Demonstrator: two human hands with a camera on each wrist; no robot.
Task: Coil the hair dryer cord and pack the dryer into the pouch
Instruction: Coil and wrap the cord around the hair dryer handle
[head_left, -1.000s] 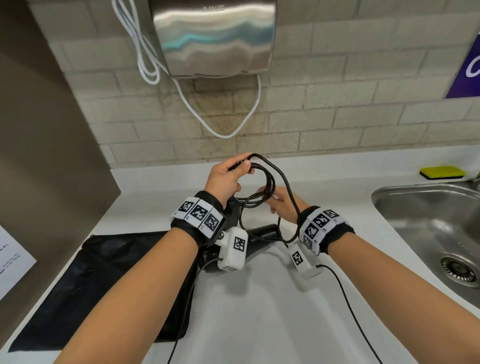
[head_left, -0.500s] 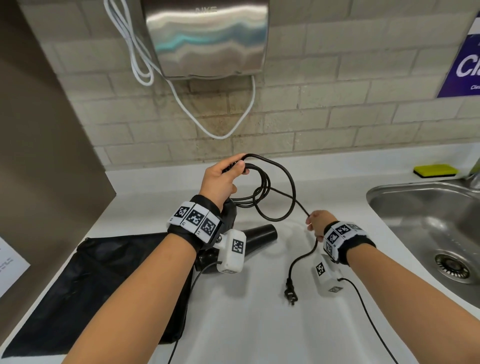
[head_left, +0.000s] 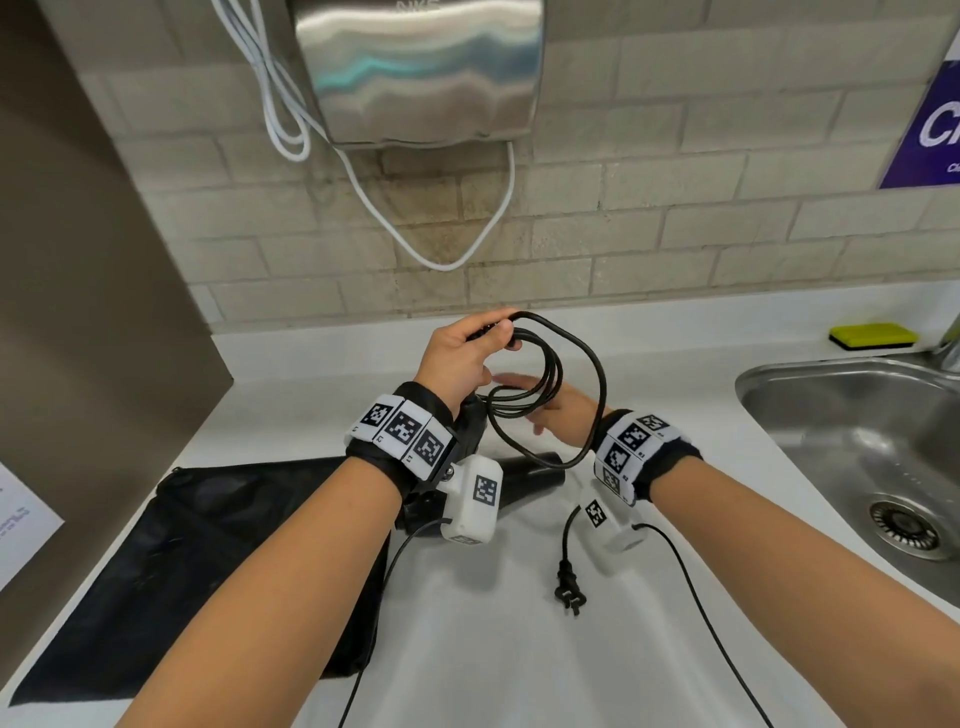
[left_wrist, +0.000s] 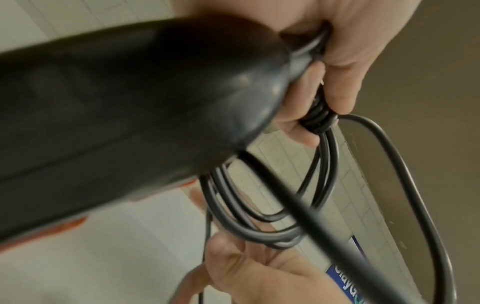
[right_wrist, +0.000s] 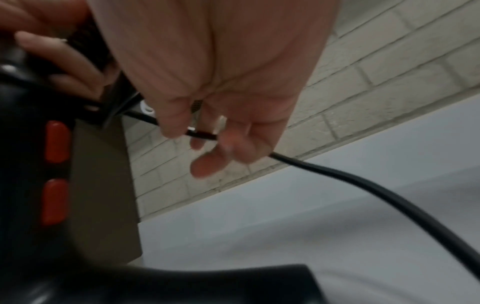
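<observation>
The white bench (head_left: 519, 649) carries a flat black pouch (head_left: 197, 561) at its left, with the black hair dryer (head_left: 524, 475) lying just beside the pouch's right edge, its handle raised toward the left hand (head_left: 457, 364). That hand's fingers curl tightly round several gathered loops of the black cord (head_left: 550, 384), which hang above the dryer. The right hand (head_left: 556, 410) reaches in beside the loops, fingers loosely bent around one strand of cord; the view is blurred. The plug (head_left: 569, 590) lies on the bench below the right wrist.
</observation>
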